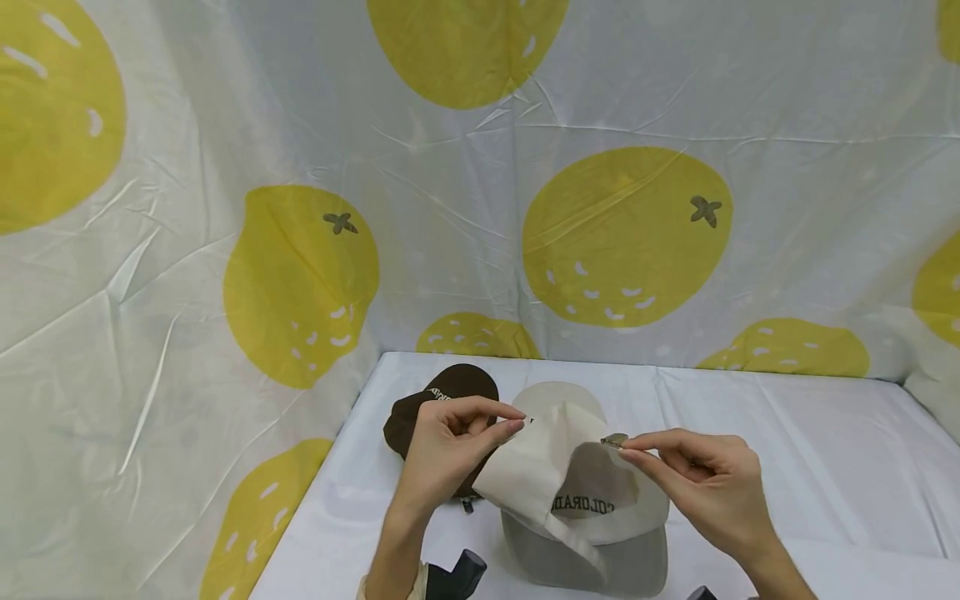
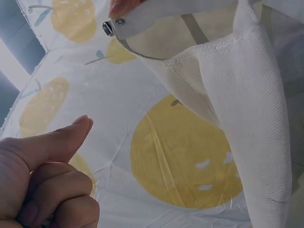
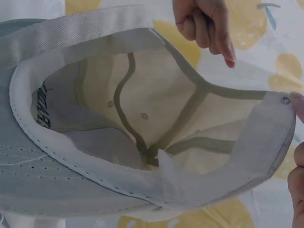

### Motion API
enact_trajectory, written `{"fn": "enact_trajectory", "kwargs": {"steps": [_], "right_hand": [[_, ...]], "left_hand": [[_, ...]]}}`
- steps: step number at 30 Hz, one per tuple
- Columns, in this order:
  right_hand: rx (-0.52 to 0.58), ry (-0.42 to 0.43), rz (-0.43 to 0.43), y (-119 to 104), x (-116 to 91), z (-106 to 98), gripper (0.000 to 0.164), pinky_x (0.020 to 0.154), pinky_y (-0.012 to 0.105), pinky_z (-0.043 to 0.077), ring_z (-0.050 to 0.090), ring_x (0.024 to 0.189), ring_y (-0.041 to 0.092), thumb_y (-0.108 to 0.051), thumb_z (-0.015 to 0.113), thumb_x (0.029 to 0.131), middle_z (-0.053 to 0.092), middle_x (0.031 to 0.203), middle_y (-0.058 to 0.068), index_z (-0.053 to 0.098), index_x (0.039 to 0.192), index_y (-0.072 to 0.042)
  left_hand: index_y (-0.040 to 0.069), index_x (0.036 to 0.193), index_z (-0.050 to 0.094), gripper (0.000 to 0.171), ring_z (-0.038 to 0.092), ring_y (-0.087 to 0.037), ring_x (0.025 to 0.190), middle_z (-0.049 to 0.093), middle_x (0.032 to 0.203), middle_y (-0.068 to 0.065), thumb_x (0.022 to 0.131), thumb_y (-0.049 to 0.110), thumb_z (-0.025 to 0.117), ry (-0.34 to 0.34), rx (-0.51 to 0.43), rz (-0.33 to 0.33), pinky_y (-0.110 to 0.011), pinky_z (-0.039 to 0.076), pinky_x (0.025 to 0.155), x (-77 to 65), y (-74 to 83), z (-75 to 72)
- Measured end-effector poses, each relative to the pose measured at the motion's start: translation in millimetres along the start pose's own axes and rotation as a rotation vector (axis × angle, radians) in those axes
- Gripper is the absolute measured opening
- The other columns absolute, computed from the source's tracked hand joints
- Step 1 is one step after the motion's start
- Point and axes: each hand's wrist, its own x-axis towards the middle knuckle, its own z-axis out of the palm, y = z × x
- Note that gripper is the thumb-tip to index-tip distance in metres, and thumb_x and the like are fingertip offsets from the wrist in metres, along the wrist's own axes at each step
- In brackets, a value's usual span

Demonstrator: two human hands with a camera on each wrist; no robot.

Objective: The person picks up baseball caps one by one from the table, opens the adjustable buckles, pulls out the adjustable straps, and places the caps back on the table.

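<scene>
A pale baseball cap with a grey brim (image 1: 585, 558) lies tipped over, its open underside towards me and reversed dark lettering showing through inside. My right hand (image 1: 708, 483) pinches the metal buckle (image 1: 615, 440) at one corner of its back edge, beside a snap (image 3: 285, 100). From the other side a loose fabric strap (image 1: 577, 546) hangs down. My left hand (image 1: 453, 450) is near the cap's raised panel, thumb and index tips together and the other fingers curled. In the right wrist view its fingertip (image 3: 230, 61) appears apart from the cap; nothing shows between its fingertips.
Behind my left hand sits a dark brown cap (image 1: 420, 412) with light lettering. The white cloth on the table (image 1: 750, 417) extends to the right. A lemon-print cloth (image 1: 450, 167) hangs behind and at the left. Black wrist gear (image 1: 457, 575) shows at the bottom.
</scene>
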Motion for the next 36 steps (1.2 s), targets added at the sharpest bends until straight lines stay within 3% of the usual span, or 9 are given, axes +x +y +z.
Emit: {"fn": "enact_trajectory", "kwargs": {"steps": [9,11,16,24,36], "right_hand": [[0.091,-0.126,-0.025,-5.1,4.3,-8.0,0.021,0.042,0.010,0.018,0.019,0.049,0.002,0.010,0.084,0.078,0.052,0.054,-0.004,0.080,0.095,-0.003],[0.104,-0.143,-0.052,-6.2,6.4,-8.4,0.019,0.042,0.009,0.018,0.020,0.050,0.001,0.008,0.084,0.080,0.055,0.055,-0.003,0.079,0.095,-0.002],[0.121,-0.151,-0.136,-10.8,11.7,-7.4,0.012,0.044,0.008,0.019,0.021,0.051,0.001,0.003,0.083,0.083,0.050,0.054,-0.004,0.079,0.094,-0.001],[0.145,-0.113,-0.217,-16.2,17.7,-4.0,0.007,0.044,0.008,0.017,0.020,0.052,0.000,0.003,0.083,0.084,0.044,0.051,-0.005,0.079,0.091,0.004],[0.179,-0.125,-0.233,-16.6,15.0,-4.2,0.008,0.045,0.007,0.018,0.020,0.053,0.000,0.005,0.083,0.083,0.053,0.052,-0.001,0.078,0.090,0.007]], "left_hand": [[0.000,0.097,0.080,0.012,0.018,-0.007,0.053,0.022,0.056,-0.002,0.088,0.008,0.082,-0.003,-0.001,-0.109,-0.019,0.028,0.051,2.0,-3.1,-1.2],[0.001,0.097,0.081,0.012,0.019,-0.006,0.053,0.022,0.056,-0.001,0.088,0.009,0.082,-0.005,-0.008,-0.122,-0.017,0.039,0.056,2.2,-3.3,-1.2],[0.006,0.097,0.082,0.010,0.021,-0.004,0.053,0.024,0.057,0.002,0.088,0.010,0.082,-0.001,-0.010,-0.144,-0.018,0.050,0.063,2.3,-5.1,-1.6],[0.007,0.099,0.082,0.012,0.018,-0.005,0.053,0.023,0.057,0.003,0.088,0.008,0.082,0.005,0.008,-0.138,-0.019,0.024,0.050,4.7,-13.6,-1.0],[0.004,0.100,0.081,0.013,0.018,-0.006,0.053,0.023,0.058,0.003,0.088,0.010,0.082,-0.026,0.025,-0.166,-0.018,0.026,0.052,7.7,-21.2,-2.1]]}}
